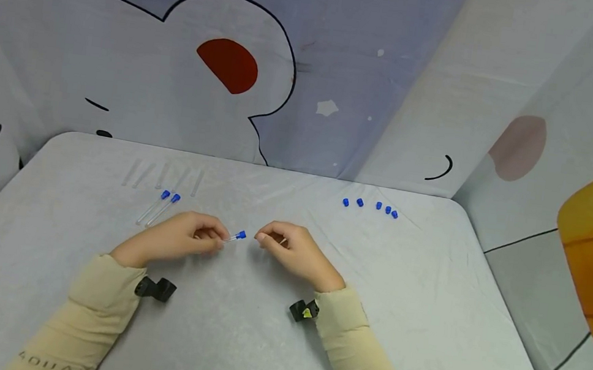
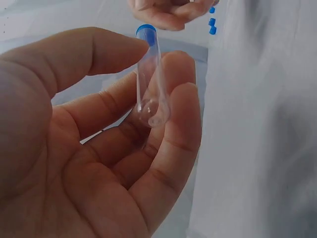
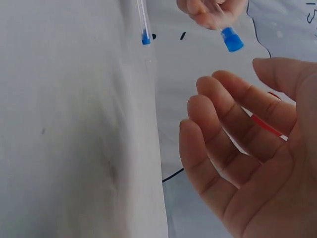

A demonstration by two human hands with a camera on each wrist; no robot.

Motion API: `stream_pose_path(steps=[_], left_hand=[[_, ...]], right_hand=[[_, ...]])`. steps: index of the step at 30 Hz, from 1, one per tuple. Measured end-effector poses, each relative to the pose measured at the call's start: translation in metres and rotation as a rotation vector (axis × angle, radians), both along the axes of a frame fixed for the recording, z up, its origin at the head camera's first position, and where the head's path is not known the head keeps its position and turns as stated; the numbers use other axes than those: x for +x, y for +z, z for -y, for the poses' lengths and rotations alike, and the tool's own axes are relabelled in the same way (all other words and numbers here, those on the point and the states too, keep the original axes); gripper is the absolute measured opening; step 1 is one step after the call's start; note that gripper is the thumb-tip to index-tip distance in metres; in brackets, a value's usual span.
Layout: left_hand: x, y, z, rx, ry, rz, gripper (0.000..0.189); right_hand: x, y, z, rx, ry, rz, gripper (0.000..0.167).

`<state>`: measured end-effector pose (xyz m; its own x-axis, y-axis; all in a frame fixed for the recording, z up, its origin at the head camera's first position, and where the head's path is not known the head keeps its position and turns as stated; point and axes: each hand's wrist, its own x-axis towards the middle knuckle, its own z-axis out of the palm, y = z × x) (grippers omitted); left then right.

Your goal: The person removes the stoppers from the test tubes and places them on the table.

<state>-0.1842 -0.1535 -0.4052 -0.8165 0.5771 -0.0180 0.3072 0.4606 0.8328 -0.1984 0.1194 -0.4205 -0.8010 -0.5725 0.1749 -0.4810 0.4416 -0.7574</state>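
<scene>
My left hand (image 1: 187,234) pinches a clear test tube (image 2: 151,84) between thumb and fingers. Its rounded bottom faces the palm, and a blue cap (image 1: 241,234) sits on the end pointing toward the other hand. A short gap to the right of that cap is my right hand (image 1: 296,251), its fingers loosely bent with nothing between thumb and fingertips (image 3: 205,106). Left of the left hand, two capped test tubes (image 1: 162,210) lie side by side on the white table (image 1: 233,338).
Several clear uncapped tubes (image 1: 197,183) lie in a row at the back left of the table. Several loose blue caps (image 1: 379,205) lie at the back right. A printed fabric wall (image 1: 341,92) rises behind the table's back edge.
</scene>
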Motion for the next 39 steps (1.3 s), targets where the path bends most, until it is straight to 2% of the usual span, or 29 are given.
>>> stream_pose_path(steps=[11, 27, 39], left_hand=[[0.004, 0.002, -0.009, 0.011, -0.076, -0.034, 0.02], [0.006, 0.003, -0.011, -0.019, -0.092, -0.056, 0.024], [0.008, 0.004, -0.011, -0.031, -0.087, -0.051, 0.025]], right_hand=[[0.006, 0.002, 0.005, -0.024, 0.108, 0.014, 0.023], [0.006, -0.001, 0.005, -0.038, 0.134, 0.007, 0.019], [0.006, -0.002, 0.005, -0.075, 0.15, 0.058, 0.02]])
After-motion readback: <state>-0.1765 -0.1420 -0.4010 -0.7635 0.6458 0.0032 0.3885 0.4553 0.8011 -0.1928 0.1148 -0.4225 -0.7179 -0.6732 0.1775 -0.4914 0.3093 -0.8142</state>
